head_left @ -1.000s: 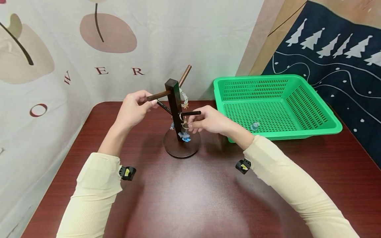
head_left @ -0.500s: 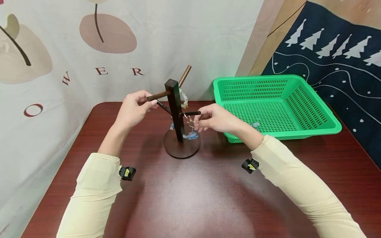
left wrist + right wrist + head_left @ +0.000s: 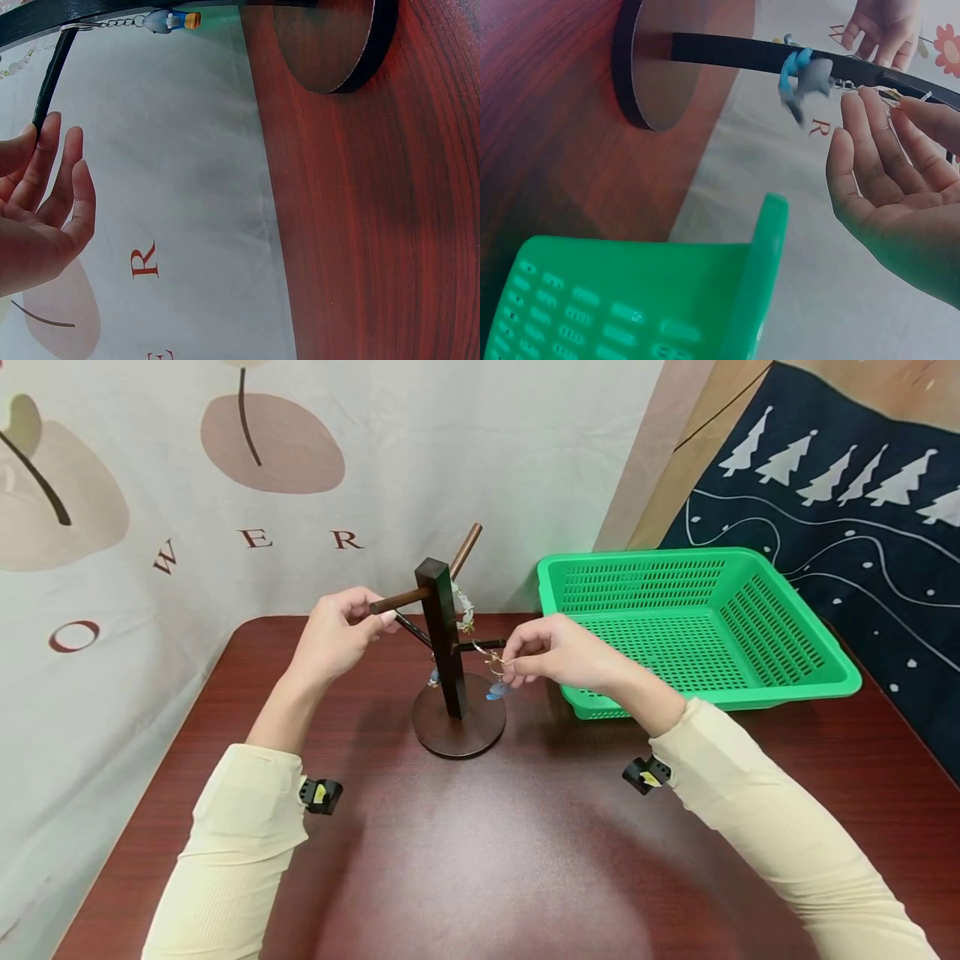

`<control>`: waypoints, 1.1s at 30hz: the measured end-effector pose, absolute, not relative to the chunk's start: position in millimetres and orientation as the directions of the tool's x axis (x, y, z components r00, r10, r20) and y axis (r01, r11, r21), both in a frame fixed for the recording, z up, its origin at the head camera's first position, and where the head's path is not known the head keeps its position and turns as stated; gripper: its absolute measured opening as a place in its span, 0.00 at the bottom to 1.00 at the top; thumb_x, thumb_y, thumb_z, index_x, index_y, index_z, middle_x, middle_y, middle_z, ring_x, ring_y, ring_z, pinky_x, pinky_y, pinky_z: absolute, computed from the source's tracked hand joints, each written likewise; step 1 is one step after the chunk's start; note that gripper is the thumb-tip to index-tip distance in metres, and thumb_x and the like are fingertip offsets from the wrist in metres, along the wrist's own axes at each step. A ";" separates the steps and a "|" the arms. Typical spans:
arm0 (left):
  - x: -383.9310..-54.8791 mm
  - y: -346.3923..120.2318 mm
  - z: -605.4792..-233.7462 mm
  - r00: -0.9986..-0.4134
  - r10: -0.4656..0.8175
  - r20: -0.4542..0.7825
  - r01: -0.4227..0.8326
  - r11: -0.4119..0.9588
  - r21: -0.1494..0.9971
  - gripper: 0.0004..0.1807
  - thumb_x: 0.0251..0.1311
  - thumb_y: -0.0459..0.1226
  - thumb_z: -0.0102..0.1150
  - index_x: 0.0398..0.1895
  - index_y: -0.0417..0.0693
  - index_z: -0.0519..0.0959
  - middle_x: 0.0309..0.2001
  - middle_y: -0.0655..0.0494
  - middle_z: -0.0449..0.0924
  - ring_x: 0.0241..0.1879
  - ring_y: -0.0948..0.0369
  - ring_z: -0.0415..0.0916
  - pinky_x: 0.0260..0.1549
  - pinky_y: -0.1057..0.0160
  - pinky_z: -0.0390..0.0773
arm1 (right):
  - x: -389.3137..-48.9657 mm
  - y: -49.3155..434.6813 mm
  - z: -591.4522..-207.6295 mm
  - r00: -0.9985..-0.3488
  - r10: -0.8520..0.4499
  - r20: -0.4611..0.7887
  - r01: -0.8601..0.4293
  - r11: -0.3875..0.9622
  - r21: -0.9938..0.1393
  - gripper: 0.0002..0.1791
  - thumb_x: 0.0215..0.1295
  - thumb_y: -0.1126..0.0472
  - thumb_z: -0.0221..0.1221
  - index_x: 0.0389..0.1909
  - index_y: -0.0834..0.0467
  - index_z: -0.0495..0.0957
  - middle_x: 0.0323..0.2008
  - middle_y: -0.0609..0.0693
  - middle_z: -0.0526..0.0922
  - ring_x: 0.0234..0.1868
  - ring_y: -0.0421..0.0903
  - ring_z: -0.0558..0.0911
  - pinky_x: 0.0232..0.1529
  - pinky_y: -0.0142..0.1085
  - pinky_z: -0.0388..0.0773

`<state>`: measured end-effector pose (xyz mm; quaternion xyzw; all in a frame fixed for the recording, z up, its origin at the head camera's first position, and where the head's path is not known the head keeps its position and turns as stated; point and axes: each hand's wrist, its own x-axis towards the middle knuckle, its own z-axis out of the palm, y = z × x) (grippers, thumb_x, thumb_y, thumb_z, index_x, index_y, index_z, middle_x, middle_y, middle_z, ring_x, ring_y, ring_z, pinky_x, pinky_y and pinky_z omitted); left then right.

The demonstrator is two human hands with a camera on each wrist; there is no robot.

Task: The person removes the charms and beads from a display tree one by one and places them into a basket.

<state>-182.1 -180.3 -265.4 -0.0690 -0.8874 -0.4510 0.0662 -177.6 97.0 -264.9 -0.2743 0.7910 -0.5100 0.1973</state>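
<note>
A dark wooden stand (image 3: 444, 660) with several pegs rises from a round base. My left hand (image 3: 330, 635) pinches the end of its left lower peg (image 3: 52, 82) between thumb and index finger. With thumb and fingertips, my right hand (image 3: 558, 652) holds a keychain (image 3: 815, 77) by its gold-coloured metal; a blue and grey charm dangles from it. In the head view its upper loop overlaps the right lower peg (image 3: 482, 645). Another keychain with a blue bottle-like charm (image 3: 161, 21) hangs on the left lower peg. A pale beaded strand (image 3: 467, 610) hangs from the upper back peg.
A green slotted basket (image 3: 720, 699) stands at the right, its near left corner close behind my right hand. The reddish wooden table (image 3: 450, 835) meets a printed cloth (image 3: 465, 443) at the back.
My right hand has moved right, drawing the keychain along the peg away from the post. My left hand stays on its peg. The small bluish item in the basket is now hidden.
</note>
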 end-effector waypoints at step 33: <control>-181.3 -180.1 -264.3 -0.984 0.065 0.166 0.173 0.562 0.809 0.08 0.61 0.36 0.56 0.34 0.37 0.77 0.24 0.61 0.79 0.28 0.58 0.70 0.25 0.67 0.66 | -170.9 122.0 -250.6 -0.761 -0.649 -0.006 -0.307 0.368 -0.877 0.02 0.59 0.71 0.57 0.30 0.65 0.78 0.27 0.57 0.82 0.29 0.48 0.80 0.37 0.43 0.76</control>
